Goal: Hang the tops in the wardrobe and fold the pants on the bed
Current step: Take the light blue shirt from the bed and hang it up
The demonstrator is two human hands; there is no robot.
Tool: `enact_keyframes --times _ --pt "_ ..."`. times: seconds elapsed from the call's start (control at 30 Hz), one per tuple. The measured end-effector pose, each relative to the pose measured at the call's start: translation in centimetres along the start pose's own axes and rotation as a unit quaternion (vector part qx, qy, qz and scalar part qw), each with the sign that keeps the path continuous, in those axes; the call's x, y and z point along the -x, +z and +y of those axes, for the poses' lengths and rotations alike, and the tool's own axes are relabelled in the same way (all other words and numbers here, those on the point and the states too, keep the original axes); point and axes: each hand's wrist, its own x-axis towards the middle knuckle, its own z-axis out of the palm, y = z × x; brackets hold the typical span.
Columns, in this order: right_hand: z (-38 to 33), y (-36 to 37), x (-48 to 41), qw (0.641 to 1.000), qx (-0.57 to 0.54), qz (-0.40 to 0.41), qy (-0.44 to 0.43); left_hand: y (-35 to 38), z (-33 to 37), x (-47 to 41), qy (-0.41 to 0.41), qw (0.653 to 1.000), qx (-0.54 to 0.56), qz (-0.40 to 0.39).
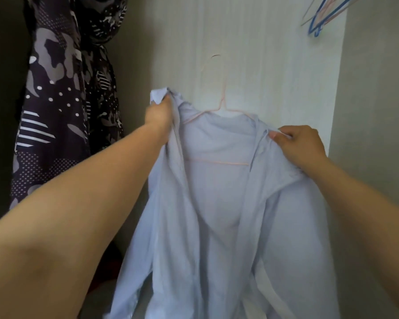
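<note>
Mid-step: dressing the pale blue shirt (217, 203) onto the pink hanger (221, 107), held up in front of the wardrobe's back wall. Left hand (159, 116) grips the collar side, right hand (302, 143) fingers pinch the other shoulder. Next, probably: seat the left shoulder, then hook it up. Patterned dark garment (62, 100) hangs close left; spare hangers (325, 17) upper right.

- Left hand (160, 115) reaches up and forward, arm nearly straight, fingers curled round a bunch of the light blue shirt (217, 203).
- Right hand (303, 146) sits lower in view, thumb and fingers pinching the shirt's other side; both forearms bare.
</note>
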Motion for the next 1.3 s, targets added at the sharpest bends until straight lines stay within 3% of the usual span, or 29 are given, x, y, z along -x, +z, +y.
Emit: enact_keyframes --times 0.1,0.23,0.27,0.3,0.37,0.4,0.43,0.47,0.57,0.6,0.77,0.87,0.93,1.0,1.07,1.13,1.23,1.3 --pt "0.4 0.6 0.5 1.0 -0.008 -0.008 -0.017 1.0 -0.1 0.6 0.04 0.998 0.001 -0.047" --pt "0.0 1.2 0.5 1.0 -0.008 0.02 -0.001 2.0 -1.8 2.5 0.097 0.976 -0.116 -0.156" --pt "0.0 1.3 0.5 1.0 -0.002 0.026 0.005 1.8 -2.2 2.7 0.142 0.953 -0.215 -0.159" --pt "-0.1 1.4 0.6 1.0 0.005 0.029 0.009 1.5 -2.6 2.6 0.193 0.907 -0.345 -0.147" --pt "-0.2 1.5 0.9 0.999 0.006 0.027 0.017 0.8 -2.9 2.9 0.272 0.786 -0.547 -0.101" --pt "-0.2 1.5 1.0 1.0 -0.001 0.02 0.024 0.3 -2.8 3.1 0.306 0.747 -0.585 -0.082" --pt "-0.1 1.5 1.1 0.999 -0.01 0.01 0.03 -0.1 -2.8 3.2 0.327 0.741 -0.582 -0.079" --pt "0.1 1.5 1.2 0.999 -0.019 0.0 0.035 -0.5 -2.7 3.3 0.339 0.746 -0.565 -0.09" --pt "0.6 1.3 1.3 0.998 -0.056 -0.014 0.04 -1.5 -2.3 3.0 0.258 0.864 -0.405 -0.152" --pt "0.6 1.2 1.4 0.996 -0.074 -0.019 0.039 -1.6 -2.4 2.9 0.237 0.882 -0.371 -0.165" --pt "-0.4 1.0 2.1 0.973 -0.194 -0.086 0.091 -1.8 -3.3 2.8 0.247 0.912 -0.287 -0.159" --pt "-1.0 0.5 1.3 0.949 -0.262 0.024 0.176 -2.5 -3.9 2.8 0.231 0.911 -0.303 -0.155" --pt "-2.1 0.0 0.9 0.929 -0.297 0.07 0.207 -2.6 -4.5 3.1 0.256 0.873 -0.395 -0.125" --pt "-2.9 -0.3 0.6 0.921 -0.336 0.047 0.191 -2.4 -5.0 3.5 0.288 0.843 -0.447 -0.081" --pt "-3.5 -0.6 0.8 0.925 -0.342 -0.042 0.16 -2.3 -5.3 3.3 0.291 0.854 -0.43 -0.03" --pt "-3.4 -0.5 0.9 0.942 -0.283 -0.137 0.116 -2.4 -5.3 2.9 0.291 0.869 -0.399 0.012" --pt "-2.8 0.0 0.5 0.983 -0.086 -0.164 0.005 -2.1 -5.2 2.9 0.317 0.876 -0.364 0.02" --pt "-2.4 0.5 0.4 0.978 0.041 -0.201 -0.021 -1.9 -5.2 3.0 0.338 0.881 -0.331 0.014"
